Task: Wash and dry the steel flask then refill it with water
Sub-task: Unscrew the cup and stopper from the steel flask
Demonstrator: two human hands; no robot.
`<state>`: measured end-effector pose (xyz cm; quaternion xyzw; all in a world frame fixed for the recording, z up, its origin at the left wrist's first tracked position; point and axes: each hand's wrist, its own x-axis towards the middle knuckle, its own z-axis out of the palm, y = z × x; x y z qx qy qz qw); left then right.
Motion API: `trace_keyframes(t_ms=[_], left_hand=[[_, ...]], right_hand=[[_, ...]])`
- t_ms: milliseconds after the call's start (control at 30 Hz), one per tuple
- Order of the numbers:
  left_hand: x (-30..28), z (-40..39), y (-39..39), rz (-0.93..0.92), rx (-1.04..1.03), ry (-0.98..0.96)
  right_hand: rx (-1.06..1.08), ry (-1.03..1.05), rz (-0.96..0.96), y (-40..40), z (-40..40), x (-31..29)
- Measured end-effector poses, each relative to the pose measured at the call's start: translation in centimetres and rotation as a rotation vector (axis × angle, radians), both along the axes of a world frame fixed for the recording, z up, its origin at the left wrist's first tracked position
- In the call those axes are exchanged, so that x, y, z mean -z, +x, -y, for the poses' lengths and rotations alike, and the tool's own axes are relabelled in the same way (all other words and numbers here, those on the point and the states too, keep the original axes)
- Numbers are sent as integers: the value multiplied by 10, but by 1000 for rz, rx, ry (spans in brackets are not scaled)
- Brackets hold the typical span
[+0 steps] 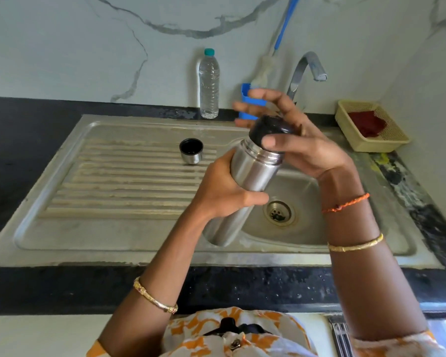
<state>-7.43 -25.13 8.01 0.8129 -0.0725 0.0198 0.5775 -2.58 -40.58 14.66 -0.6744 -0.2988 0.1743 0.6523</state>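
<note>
Left hand [224, 186] fingers wrap the steel flask [252, 171] over the sink [301, 228]; right hand [301, 140] fingers pinch its black stopper [268, 127].

The steel flask [252, 173] was partly hidden by the left hand [224, 191], the right hand's fingers [245, 108] were blurred, and the blue brush handle [286, 21] was cropped.

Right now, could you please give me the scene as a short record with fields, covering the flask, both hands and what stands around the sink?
flask: tall steel flask, tilted, held above the steel sink
stopper: black stopper on the flask mouth
left hand: left hand grips the flask body
right hand: right hand on the stopper, thumb against its side
cup lid: small steel cup, upright on the ribbed drainboard
water: clear plastic bottle against the wall
basket: yellow basket holding a red cloth
</note>
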Motion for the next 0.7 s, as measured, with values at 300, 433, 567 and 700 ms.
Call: trace_keyframes(t_ms=[300,433,567,700], left_hand=[[-13,8,3,173,-146,504],[-12,8,10,108,-53,517],[-7,12,16,73,-4,512],[-4,18,20,66,-35,531]], right_hand=[[559,-740,223,-22,24,-16],[426,-728,276,-11,39,-16],[25,-515,149,3,64,-19],[83,-516,38,8,61,-16]])
